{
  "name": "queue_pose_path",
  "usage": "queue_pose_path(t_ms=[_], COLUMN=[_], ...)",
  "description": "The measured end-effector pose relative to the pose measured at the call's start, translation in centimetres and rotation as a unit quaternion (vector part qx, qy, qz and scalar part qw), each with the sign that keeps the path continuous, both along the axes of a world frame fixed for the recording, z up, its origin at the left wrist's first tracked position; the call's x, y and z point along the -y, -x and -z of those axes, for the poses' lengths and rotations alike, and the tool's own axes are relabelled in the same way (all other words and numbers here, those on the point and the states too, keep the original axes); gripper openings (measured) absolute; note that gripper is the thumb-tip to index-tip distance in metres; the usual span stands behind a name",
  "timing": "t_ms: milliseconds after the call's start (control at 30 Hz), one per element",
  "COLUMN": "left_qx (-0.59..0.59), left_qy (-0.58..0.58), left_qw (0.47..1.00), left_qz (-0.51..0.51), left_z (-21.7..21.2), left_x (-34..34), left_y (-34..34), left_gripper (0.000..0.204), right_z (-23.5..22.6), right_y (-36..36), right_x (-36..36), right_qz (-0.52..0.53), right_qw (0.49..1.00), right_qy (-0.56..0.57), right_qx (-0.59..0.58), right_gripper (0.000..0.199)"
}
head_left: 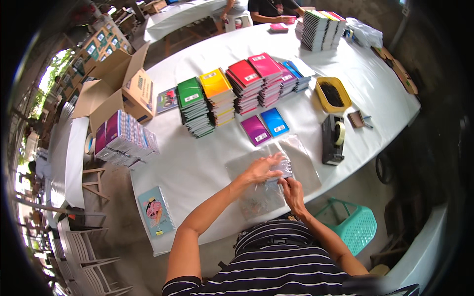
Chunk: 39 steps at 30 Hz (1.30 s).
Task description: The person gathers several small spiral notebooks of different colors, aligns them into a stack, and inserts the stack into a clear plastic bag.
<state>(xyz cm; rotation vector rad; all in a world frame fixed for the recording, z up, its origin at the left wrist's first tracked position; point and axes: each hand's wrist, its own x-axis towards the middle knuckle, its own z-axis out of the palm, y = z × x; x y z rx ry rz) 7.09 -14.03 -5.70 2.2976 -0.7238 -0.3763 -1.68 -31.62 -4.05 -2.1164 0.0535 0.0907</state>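
My left hand (pixel 264 169) rests with fingers stretched over a small spiral notebook (pixel 286 167) in clear plastic; its cover is mostly hidden. At the notebook's near end, my right hand (pixel 293 192) is closed, pinching the plastic. Clear plastic bags (pixel 303 160) lie flat under and around both hands. Just beyond them are a purple notebook (pixel 255 130) and a blue notebook (pixel 274 122), side by side. Farther back stand stacks of green notebooks (pixel 190 93), yellow notebooks (pixel 216 85), red notebooks (pixel 244 73) and pink notebooks (pixel 264 65), with purple and blue ones at their right.
To the right are a black tape dispenser (pixel 332 143) and a yellow tub (pixel 323 101) of black items. A notebook stack (pixel 123 135) and an open carton (pixel 136 89) stand left; a teal spiral notebook (pixel 156 212) lies near. A green stool (pixel 356 229) is beside me. Another person (pixel 269 11) sits across.
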Motion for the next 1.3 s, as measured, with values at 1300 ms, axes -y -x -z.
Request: queue_pose_path(t_ms=[1300], left_qx=[-0.045], left_qy=[0.208], left_qw=[0.910], left_qz=[-0.355], left_z=[-5.9], left_x=[-0.5], left_y=[4.7], left_gripper=[0.068], right_z=[-7.7], right_y=[-9.1], right_x=[4.7], right_qz=[-0.404], right_qw=[0.884], right_qy=[0.106], right_qx=[0.208], right_gripper=[0.070])
